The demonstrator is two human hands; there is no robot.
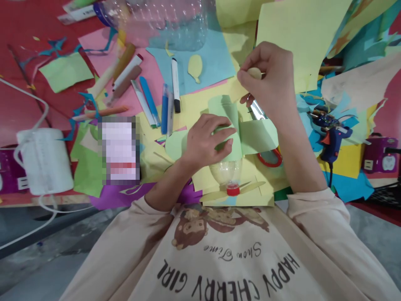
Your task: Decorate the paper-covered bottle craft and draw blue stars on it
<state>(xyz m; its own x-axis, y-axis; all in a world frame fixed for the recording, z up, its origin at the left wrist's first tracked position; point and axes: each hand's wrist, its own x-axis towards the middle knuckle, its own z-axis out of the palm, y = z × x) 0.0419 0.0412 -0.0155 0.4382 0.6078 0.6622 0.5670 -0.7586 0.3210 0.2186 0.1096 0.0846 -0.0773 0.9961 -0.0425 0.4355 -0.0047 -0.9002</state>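
A small clear plastic bottle (224, 170) lies on yellow paper, its red cap (233, 190) pointing towards me. Light green paper (258, 136) is around its body, with flaps spreading to both sides. My left hand (209, 140) is closed over the wrapped bottle, fingers curved across its top. Raised to the right of the bottle, my right hand (269, 77) pinches a small pale yellow round piece (254, 73); its exact kind is unclear. Below that hand, scissors with a red handle (270, 158) lie partly hidden under the green flap.
A large clear bottle (169, 23) lies at the back. Several markers (176, 85) and a phone (120, 150) with a blurred screen are to the left. A blue glue gun (332, 142) lies at right among paper scraps. A white power strip (45, 161) is far left.
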